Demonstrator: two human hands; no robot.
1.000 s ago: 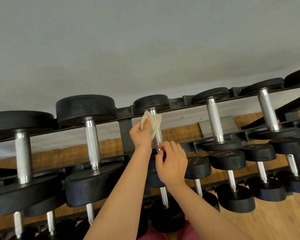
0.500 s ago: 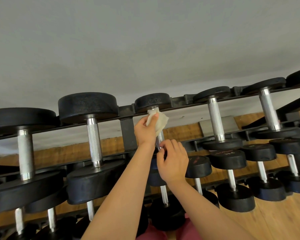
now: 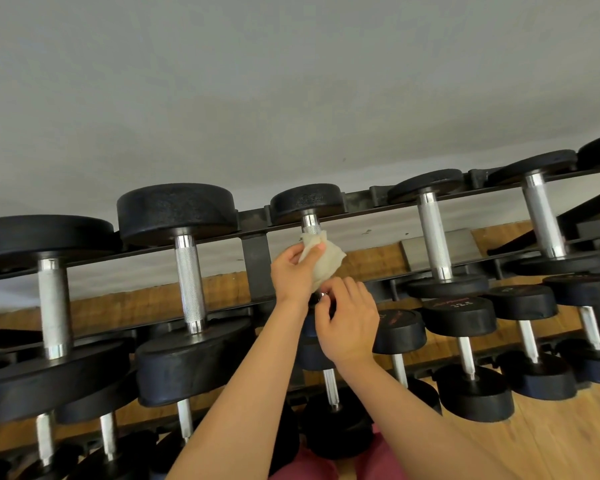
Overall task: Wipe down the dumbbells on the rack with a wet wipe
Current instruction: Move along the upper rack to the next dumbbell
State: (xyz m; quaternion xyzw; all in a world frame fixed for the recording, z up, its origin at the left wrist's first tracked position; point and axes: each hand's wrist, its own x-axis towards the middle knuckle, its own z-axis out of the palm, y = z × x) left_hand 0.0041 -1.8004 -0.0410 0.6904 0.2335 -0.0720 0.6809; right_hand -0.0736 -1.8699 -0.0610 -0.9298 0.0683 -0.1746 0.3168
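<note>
A black dumbbell (image 3: 305,201) with a knurled steel handle rests on the top tier of the black rack (image 3: 253,258), in the middle of the view. My left hand (image 3: 291,277) grips an off-white wet wipe (image 3: 324,259) wrapped round that handle, just below the far weight head. My right hand (image 3: 349,318) sits lower, fingers curled at the handle's near end. The hands hide the dumbbell's near head and most of the handle.
Larger dumbbells (image 3: 187,265) stand to the left on the top tier and smaller ones (image 3: 433,233) to the right. Lower tiers hold several more dumbbells (image 3: 461,317). A grey wall rises behind and a wooden floor (image 3: 551,441) lies below.
The wipe in my left hand has slid a little down the handle from the far head toward my right hand. My right hand has stayed at the handle's near end.
</note>
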